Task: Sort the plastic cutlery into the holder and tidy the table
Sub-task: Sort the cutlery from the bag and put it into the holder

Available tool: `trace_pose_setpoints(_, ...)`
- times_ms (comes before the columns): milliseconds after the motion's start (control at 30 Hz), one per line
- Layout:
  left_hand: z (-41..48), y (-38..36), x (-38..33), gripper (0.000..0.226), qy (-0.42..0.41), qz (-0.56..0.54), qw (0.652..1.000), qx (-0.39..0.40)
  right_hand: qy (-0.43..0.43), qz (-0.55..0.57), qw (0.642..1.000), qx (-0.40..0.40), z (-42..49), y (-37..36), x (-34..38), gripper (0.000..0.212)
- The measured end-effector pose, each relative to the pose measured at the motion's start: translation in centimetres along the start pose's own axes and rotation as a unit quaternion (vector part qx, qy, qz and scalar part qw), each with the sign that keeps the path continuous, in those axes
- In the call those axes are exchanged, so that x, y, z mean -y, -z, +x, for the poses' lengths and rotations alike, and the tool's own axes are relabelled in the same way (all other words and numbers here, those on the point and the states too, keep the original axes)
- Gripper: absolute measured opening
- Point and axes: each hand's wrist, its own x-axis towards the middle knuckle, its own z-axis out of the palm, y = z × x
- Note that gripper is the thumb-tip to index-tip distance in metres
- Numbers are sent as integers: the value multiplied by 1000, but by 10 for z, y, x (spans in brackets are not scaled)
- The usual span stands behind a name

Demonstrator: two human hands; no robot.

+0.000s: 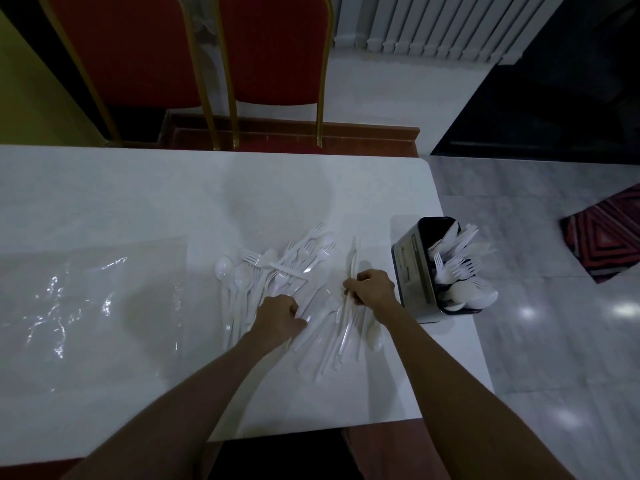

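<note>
The right hand (372,289) has its grip closed round a few knives (352,261), whose blades stick out beyond the grip and whose handles trail back under the wrist. The left hand (280,315) is curled over the near side of the loose pile (287,268) of white forks, spoons and knives, just left of that grip. I cannot tell whether it actually holds a piece or only rests there. The holder (427,306) stands just right of the right grip, near the counter (138,188) edge. It is already crowded, with forks, spoons and knives in separate sections. The main risk, I think, is the bundle fanning apart on the way over: the knives are thin, smooth and held near their middle, so one could slip out or catch on the forks standing up in the holder. A knock from the wrist might push the holder towards the edge, or flick the spoon (375,337) lying below the grip onto the floor. Everything is white on white, so a stray fork could easily end up among the knives. Far left of both grips lies a clear plastic sheet (86,289), not yet tidied. The holder's side carries a label (408,263), but its writing is too small and dim to read.
</note>
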Motion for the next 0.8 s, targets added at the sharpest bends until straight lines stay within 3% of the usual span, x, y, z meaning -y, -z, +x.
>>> trace_pose_setpoints(167,3,-12,-13,45,12,35,999,-6,-5,-34,999,-18,-5,2,-12,19)
trace_pose_setpoints(267,3,-8,-11,49,24,53,998,13,-37,-51,998,14,-10,1,-18,23)
trace_pose_setpoints(333,0,-3,-9,47,28,66,997,25,-58,-82,993,62,-17,0,-19,25)
trace_pose_setpoints(433,-2,-1,-2,26,29,72,997,26,-58,-198,973,104,-23,-10,-23,25)
trace_pose_setpoints(733,-9,7,16,21,15,40,998,38,-23,-222,974,45,-32,-22,-13,38)
trace_pose_setpoints(800,-11,11,19,31,10,23,998,52,-35,-227,972,44,-37,-25,-15,41)
